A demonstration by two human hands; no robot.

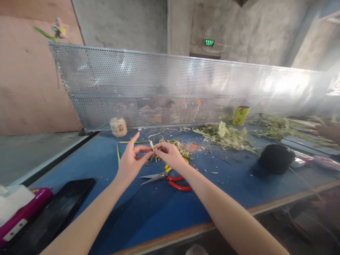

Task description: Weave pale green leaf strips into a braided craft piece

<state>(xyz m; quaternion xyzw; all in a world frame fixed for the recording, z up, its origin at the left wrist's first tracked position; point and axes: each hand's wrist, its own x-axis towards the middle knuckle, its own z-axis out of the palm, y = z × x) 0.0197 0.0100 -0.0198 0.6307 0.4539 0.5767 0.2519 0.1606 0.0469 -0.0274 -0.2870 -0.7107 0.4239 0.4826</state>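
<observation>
My left hand (132,160) and my right hand (168,154) meet above the blue table (148,209), both pinching a thin pale straw strip (151,145) between thumb and fingers. The left index finger points up and away. Just below the hands lie red-handled scissors (167,177), blades apart, pointing left. A small heap of green and yellow straw scraps (177,147) sits right behind the right hand.
A perforated metal screen (186,88) closes the table's far side. A twine ball (118,126), a yellow tube (240,115), a black yarn ball (276,158) and straw piles (228,136) lie around. A black phone (57,212) and pink box (23,212) sit left.
</observation>
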